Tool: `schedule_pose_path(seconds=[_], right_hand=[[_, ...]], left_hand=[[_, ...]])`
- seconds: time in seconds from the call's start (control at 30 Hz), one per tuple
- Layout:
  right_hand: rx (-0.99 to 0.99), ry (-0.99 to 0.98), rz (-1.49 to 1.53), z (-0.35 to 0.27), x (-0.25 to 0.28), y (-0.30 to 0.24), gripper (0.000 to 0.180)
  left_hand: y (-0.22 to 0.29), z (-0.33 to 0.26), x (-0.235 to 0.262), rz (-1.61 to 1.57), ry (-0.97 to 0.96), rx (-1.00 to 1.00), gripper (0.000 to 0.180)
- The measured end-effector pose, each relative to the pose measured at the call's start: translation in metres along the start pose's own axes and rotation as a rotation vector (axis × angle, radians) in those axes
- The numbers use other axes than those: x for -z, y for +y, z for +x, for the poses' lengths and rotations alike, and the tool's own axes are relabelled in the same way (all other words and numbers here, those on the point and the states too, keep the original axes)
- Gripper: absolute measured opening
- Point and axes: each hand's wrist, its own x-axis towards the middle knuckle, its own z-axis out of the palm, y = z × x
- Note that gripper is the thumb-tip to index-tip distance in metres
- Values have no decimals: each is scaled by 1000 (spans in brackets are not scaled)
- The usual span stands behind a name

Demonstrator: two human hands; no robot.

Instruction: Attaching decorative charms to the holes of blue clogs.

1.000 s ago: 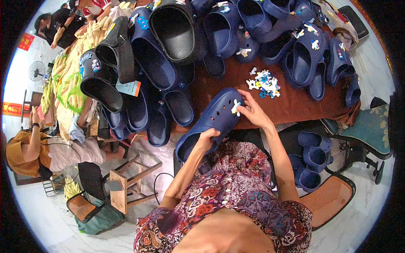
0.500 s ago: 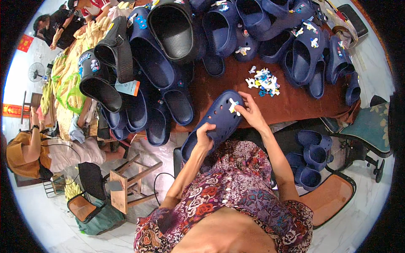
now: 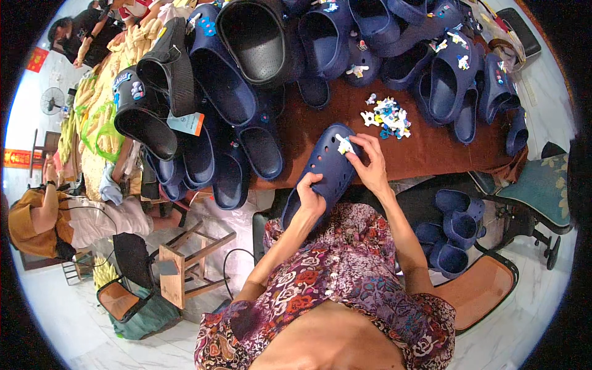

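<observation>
Our left hand [image 3: 312,196] clasps a navy clog [image 3: 332,169] at twelve o'clock; our right hand [image 3: 369,161] pinches its white charm [image 3: 343,145], perhaps not fully seated. Other visible holes [image 3: 318,157] are bare; loose charms [image 3: 388,117] lie toward one o'clock.

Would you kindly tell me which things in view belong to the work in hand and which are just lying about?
Seemingly part of the work:
- navy clog, held by the left hand
- white charm, touched by the right hand
- pile of charms on the brown cloth

Seemingly just lying about:
- wooden stool
- fan
- green chair
</observation>
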Motion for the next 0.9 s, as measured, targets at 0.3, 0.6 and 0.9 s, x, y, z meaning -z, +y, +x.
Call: schedule_pose_path(seconds=[0.3,0.6,0.9], right_hand=[[-41,56,-31,4,-13,1,37],[3,44,-47,4,-16,6,36],[6,234,-529,-2,15,50,33]], left_hand=[[-6,2,6,17,-25,-20,53],[-1,7,1,60,-9,-22,50],[3,2,4,61,50,27,39]])
